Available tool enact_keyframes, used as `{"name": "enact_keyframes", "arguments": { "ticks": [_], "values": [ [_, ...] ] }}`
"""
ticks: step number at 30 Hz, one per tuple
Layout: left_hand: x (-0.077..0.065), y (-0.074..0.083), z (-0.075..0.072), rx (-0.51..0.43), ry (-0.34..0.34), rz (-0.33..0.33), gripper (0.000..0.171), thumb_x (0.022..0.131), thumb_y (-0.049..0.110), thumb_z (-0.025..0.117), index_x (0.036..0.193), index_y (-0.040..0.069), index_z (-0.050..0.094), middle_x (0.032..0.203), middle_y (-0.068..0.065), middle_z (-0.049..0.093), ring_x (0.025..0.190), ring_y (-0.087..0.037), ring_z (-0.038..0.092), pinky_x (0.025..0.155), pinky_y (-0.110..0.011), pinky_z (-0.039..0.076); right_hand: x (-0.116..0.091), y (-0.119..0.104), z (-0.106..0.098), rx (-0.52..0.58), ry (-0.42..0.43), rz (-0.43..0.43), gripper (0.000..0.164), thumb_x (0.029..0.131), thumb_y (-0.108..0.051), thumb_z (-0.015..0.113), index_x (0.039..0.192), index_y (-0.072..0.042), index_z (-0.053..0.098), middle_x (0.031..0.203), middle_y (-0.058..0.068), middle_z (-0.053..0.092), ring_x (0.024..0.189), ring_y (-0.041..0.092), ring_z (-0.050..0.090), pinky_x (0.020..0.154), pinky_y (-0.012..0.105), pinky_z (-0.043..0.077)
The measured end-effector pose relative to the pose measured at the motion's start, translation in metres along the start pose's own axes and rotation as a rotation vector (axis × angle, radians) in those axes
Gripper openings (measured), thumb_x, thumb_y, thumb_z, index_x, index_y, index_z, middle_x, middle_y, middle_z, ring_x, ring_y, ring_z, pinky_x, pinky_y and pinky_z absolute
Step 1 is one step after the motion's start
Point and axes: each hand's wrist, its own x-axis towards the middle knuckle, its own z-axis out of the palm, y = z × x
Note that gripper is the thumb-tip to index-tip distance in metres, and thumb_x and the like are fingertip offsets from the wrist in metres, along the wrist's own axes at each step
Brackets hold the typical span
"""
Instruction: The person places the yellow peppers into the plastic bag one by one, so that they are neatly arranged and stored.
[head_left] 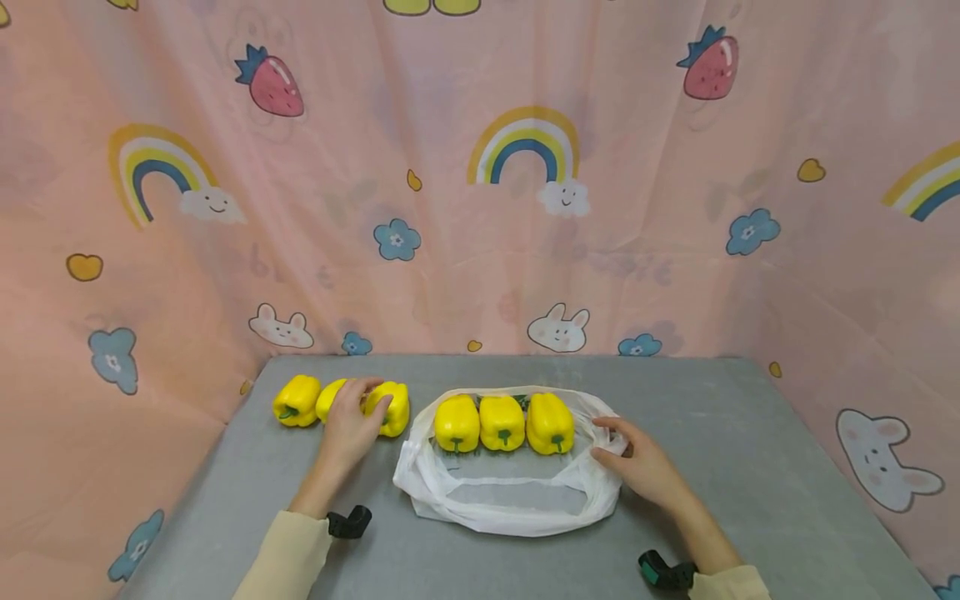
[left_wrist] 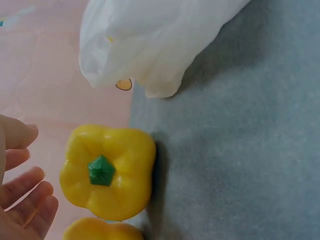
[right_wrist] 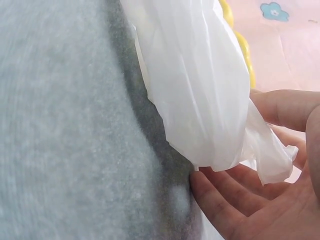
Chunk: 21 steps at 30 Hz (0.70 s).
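Note:
A white plastic bag (head_left: 517, 521) lies spread on the table, its mouth a wide loop. Inside that loop sit three yellow bell peppers (head_left: 457, 423) side by side. My right hand (head_left: 643, 467) holds the bag's right edge; the right wrist view shows the white plastic (right_wrist: 200, 100) between thumb and fingers. Left of the bag, my left hand (head_left: 351, 421) hovers over another row of three yellow bell peppers (head_left: 297, 402), partly hiding two of them. In the left wrist view, its spread fingers stand apart from the nearest yellow bell pepper (left_wrist: 125, 170), stem facing me.
The grey table (head_left: 750, 467) reaches back to a pink printed curtain (head_left: 450, 292), which also hangs along both sides. A black wrist device (head_left: 349, 522) is strapped to the left wrist, and another black device (head_left: 666, 573) to the right.

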Motion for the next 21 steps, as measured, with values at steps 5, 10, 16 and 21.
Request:
{"name": "enact_keyframes", "arguments": {
  "ticks": [5,10,16,21],
  "values": [
    [0.006,-0.005,0.003,0.052,-0.055,-0.068,0.037,0.094,0.016,0.074,0.126,-0.001,0.065,0.127,-0.018,0.061,0.117,-0.036,0.055,0.101,-0.053,0.046,0.0,0.0,0.0,0.003,-0.004,-0.002,0.053,0.095,-0.024,0.072,0.142,-0.007,0.055,0.131,0.02,0.054,0.078,0.022,0.048,0.063,0.031,0.042],
    [0.007,-0.009,0.007,0.078,-0.091,-0.088,0.039,0.093,0.014,0.074,0.127,-0.001,0.064,0.13,-0.02,0.059,0.123,-0.037,0.052,0.106,-0.056,0.042,-0.001,-0.001,0.0,0.013,-0.013,-0.004,0.053,0.096,-0.025,0.072,0.142,-0.006,0.055,0.131,0.021,0.054,0.078,0.022,0.048,0.063,0.031,0.042],
    [0.004,-0.008,0.01,0.072,-0.129,-0.087,0.041,0.092,0.016,0.076,0.128,0.002,0.064,0.13,-0.02,0.056,0.123,-0.038,0.051,0.107,-0.056,0.041,-0.002,-0.001,-0.002,0.019,-0.014,-0.031,0.054,0.095,-0.026,0.072,0.142,-0.006,0.055,0.136,0.023,0.054,0.081,0.022,0.049,0.066,0.033,0.043],
    [0.001,-0.008,0.011,0.061,-0.183,-0.09,0.047,0.091,0.017,0.077,0.133,0.003,0.061,0.136,-0.021,0.052,0.128,-0.04,0.048,0.109,-0.059,0.039,-0.003,-0.001,-0.003,0.015,-0.015,-0.043,0.054,0.095,-0.027,0.072,0.142,-0.005,0.055,0.137,0.024,0.053,0.081,0.022,0.05,0.067,0.034,0.044]
  ]
}}
